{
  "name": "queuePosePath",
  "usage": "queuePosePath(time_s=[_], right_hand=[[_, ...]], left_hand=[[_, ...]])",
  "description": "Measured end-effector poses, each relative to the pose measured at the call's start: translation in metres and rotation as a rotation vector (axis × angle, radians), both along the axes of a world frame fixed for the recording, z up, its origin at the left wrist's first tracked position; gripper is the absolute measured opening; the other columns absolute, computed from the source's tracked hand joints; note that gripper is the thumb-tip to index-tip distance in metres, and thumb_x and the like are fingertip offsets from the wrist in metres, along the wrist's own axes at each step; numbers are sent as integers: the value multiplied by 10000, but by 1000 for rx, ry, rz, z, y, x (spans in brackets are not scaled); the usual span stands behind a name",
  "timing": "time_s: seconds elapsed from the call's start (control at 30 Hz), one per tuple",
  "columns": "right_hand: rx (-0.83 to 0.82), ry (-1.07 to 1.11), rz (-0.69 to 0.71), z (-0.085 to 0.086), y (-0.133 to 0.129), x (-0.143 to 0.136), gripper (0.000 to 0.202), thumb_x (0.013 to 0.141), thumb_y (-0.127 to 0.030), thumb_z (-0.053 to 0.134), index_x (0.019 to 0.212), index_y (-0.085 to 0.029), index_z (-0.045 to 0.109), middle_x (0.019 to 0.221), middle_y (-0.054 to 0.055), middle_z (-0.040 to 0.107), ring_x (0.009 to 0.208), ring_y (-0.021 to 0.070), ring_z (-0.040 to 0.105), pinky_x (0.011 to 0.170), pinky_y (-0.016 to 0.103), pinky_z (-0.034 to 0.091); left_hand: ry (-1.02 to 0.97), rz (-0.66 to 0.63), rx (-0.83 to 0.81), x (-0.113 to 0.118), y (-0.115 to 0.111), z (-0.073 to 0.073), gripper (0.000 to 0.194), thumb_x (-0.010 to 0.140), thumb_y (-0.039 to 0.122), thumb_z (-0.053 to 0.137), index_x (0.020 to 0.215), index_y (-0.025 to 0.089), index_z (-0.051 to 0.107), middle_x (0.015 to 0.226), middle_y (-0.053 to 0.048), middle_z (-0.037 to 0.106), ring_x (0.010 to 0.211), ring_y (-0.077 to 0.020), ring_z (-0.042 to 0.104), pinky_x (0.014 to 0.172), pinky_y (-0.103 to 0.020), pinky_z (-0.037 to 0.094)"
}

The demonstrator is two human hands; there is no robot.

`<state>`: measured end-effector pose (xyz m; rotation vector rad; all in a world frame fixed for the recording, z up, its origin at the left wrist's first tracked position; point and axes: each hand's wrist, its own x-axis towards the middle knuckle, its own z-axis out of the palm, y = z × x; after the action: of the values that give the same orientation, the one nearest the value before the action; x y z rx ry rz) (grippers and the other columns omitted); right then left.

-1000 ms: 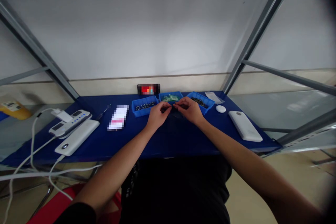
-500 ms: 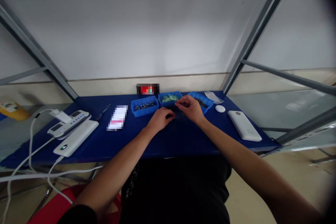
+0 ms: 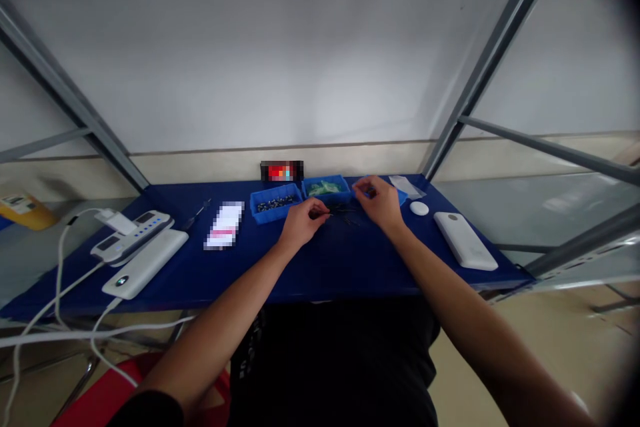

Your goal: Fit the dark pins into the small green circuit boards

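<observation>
My left hand (image 3: 301, 222) is over the middle of the blue table, thumb and fingers pinched on a small, thin piece too tiny to name. My right hand (image 3: 381, 202) reaches to the right-hand blue bin (image 3: 401, 196) and covers most of it. Its thumb and fingertips are closed together, and what they hold, if anything, cannot be made out. Between the hands lie several thin dark pieces (image 3: 346, 213). Behind them, the middle blue bin (image 3: 325, 198) has green pieces (image 3: 324, 187) inside. The left blue bin (image 3: 275, 215) contains many small metallic parts (image 3: 275, 203).
A phone (image 3: 225, 225), a screwdriver-like tool (image 3: 196, 215), a white power bank (image 3: 145, 265) and a cabled device (image 3: 133, 237) lie leftward. On the right are a clear plastic bag (image 3: 407, 187), a white round object (image 3: 419, 208) and another white power bank (image 3: 465, 240). Metal frame posts flank the table.
My right hand has moved right, from between the bins to over the right-hand bin. My left hand has shifted slightly up and left, and the thin pieces on the table now show more clearly.
</observation>
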<state>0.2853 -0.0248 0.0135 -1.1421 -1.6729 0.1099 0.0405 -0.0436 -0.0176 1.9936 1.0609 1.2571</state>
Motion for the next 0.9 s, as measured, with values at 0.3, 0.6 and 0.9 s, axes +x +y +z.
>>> queuePosePath(time_s=[0.3, 0.6, 0.9], right_hand=[[136, -225, -160, 2, 1, 27, 115, 952, -257, 609, 953, -225, 720, 971, 138, 690, 1022, 350, 603, 965, 570, 502], [-25, -235, 368, -5, -20, -21, 152, 1017, -303, 595, 1109, -244, 701, 992, 78, 710, 872, 232, 681, 770, 368, 567], [-106, -115, 443, -11, -16, -23, 206, 985, -341, 642, 1159, -262, 719, 1042, 69, 758, 887, 231, 727, 750, 370, 597]], left_hand=[[-111, -56, -51, 0, -1, 2, 115, 899, 268, 787, 979, 224, 716, 999, -66, 812, 970, -240, 786, 900, -426, 622], [-176, -122, -86, 3, 2, -3, 371, 1011, 215, 576, 1375, 249, 638, 1163, -86, 772, 943, -219, 783, 840, -407, 668], [-137, -103, -52, 3, 3, -6, 590, 870, 134, 761, 1429, 268, 628, 1201, -106, 727, 937, -217, 773, 854, -379, 656]])
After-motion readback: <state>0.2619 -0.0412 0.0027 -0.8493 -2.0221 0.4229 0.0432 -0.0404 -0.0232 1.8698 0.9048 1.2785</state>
